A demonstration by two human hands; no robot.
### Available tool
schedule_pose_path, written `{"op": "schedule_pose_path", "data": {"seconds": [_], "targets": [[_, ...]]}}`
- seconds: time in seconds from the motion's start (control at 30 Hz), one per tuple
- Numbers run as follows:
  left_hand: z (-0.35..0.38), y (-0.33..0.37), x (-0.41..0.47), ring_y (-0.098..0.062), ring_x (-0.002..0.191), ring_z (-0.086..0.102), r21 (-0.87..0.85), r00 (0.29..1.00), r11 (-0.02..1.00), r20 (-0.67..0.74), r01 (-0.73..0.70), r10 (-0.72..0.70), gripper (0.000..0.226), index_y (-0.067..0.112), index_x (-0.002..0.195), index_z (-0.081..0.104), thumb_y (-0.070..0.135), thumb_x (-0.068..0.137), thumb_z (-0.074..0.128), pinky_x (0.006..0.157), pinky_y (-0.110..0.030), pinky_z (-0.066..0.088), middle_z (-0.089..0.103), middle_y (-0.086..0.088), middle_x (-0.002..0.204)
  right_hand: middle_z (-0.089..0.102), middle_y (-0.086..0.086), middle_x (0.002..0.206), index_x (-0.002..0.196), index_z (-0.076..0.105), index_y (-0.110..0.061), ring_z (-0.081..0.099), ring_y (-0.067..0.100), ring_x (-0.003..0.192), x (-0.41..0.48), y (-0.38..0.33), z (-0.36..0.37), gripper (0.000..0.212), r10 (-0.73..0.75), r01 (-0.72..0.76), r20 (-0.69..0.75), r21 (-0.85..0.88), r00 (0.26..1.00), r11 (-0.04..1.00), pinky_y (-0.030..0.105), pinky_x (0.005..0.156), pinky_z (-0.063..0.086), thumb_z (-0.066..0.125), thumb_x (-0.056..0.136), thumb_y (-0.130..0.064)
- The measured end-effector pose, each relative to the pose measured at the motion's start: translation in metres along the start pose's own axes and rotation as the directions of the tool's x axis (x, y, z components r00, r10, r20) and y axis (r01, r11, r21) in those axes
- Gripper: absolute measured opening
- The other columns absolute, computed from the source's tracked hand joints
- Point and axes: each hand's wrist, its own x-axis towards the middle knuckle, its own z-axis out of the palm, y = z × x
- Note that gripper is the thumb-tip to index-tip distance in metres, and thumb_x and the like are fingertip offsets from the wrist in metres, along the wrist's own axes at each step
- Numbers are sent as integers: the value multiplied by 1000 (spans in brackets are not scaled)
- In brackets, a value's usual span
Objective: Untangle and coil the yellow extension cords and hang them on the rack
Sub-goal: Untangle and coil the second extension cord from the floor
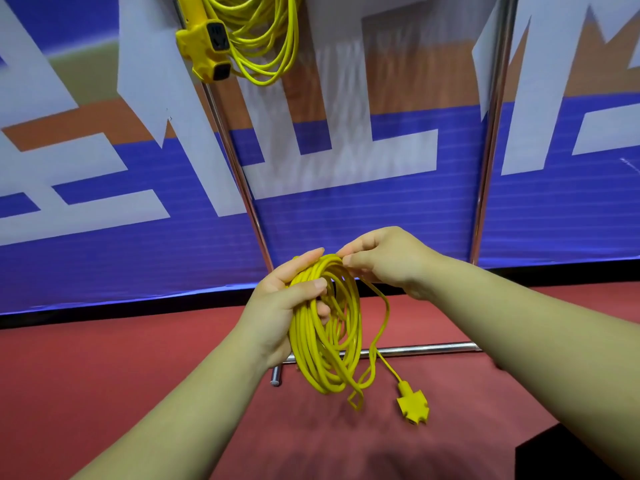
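Head view: yellow coil (327, 341) nearly finished.
Left hand (282, 306) holds its top in a closed grip, right hand (384, 261) pinches a strand beside it; loops hang down, rack (492, 133) ahead and above.

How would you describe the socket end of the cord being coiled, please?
Start at the red floor. One strand drops from the coil in the left hand to a yellow socket block, dangling free; the other block hangs high on the rack.
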Motion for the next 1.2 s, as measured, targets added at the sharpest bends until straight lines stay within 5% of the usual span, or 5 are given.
{"op": "schedule_pose_path", "data": {"seconds": [0.3, 0.5, 0.77, 0.9, 1.2], "targets": [[-14, 17, -2, -20, 49, 57, -31, 995, 996, -45, -89, 88, 47, 9, 120, 66, -1, 74, 67, 52, -31, 52, 64, -12, 68, 73, -8, 112, 119, 71, -24, 70, 4, 99, -5, 1, 8, 35, -116, 109, 166, 54, 979, 993, 16, 75, 55, 69, 90, -7], [-32, 26, -2, -16, 52, 58, -82, 981, 984, -121, -161, 151, 42, 11, 114, 67, 6, 72, 70, 53, -29, 54, 69, -11, 77, 63, 11, 76, 89, 58, -11, 64, 21, 71, -8, 11, 15, 20, -133, 114, 85, 192, 988, 975, 36, 72, 47, 73, 84, 0], [-54, 31, -4, -19, 60, 63, -201, 960, 959, -236, -201, 152, 42, 9, 124, 62, -8, 86, 60, 60, -33, 56, 66, -12, 80, 72, 9, 91, 81, 44, -16, 61, 15, 74, -24, 42, 55, 41, 5, 27, 479, -60, 878, 998, 36, 73, 47, 83, 69, -19], [-58, 35, -8, -22, 64, 65, -207, 955, 952, -243, -224, 172, 44, 10, 126, 62, -13, 88, 55, 66, -37, 58, 64, -14, 79, 61, 7, 84, 83, 41, -22, 52, 17, 75, -24, 58, 83, 51, 17, 45, 471, -120, 882, 992, 38, 69, 40, 84, 61, -35], [-78, 48, -17, -25, 66, 70, -261, 935, 928, -306, -265, 181, 38, 11, 122, 62, -10, 90, 54, 62, -38, 60, 64, -18, 85, 55, -11, 66, 73, 35, -28, 53, 13, 59, -8, 86, 94, 43, -77, 210, 422, -280, 903, 937, 34, 62, 41, 73, 78, -10]]}}
